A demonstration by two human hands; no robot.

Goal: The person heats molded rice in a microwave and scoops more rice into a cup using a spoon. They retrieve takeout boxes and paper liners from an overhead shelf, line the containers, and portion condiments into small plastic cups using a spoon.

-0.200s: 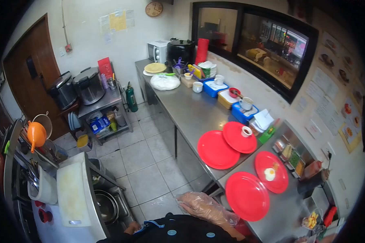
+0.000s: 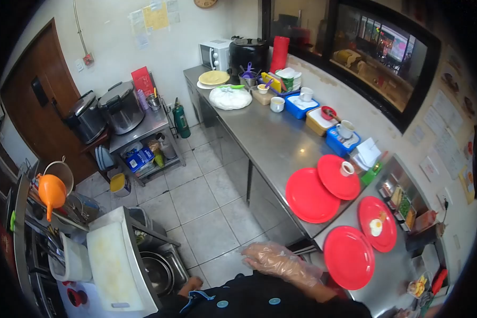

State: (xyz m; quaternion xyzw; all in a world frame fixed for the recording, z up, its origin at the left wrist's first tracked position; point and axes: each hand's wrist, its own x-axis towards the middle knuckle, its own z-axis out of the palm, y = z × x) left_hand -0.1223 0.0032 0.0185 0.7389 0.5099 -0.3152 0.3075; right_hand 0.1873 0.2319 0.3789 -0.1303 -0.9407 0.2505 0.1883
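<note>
My right hand (image 2: pixel 273 258) wears a clear, loose plastic glove and is held in front of my dark top, over the floor beside the steel counter. Its fingers point left, look stretched out, and have nothing visible in them. My left hand (image 2: pixel 191 286) is bare and low by my body, close to the steel bowls (image 2: pixel 157 273); its fingers are too small and partly hidden to read. The nearest plate to my right hand is an empty red one (image 2: pixel 349 258). Beyond it, another red plate (image 2: pixel 384 241) holds a fried egg (image 2: pixel 376 227).
Two more red plates (image 2: pixel 311 196) overlap on the steel counter (image 2: pixel 259 135), with a small white cup (image 2: pixel 346 169) on one. Left stands a white cutting board (image 2: pixel 111 265). A tiled floor aisle (image 2: pixel 196 196) runs toward the rice cookers (image 2: pixel 121 108). Fries (image 2: pixel 417 286) stand at lower right.
My view has turned slightly, so the counter and plates sit further right. Both hands stay close to my body, and the left one shows a little more.
</note>
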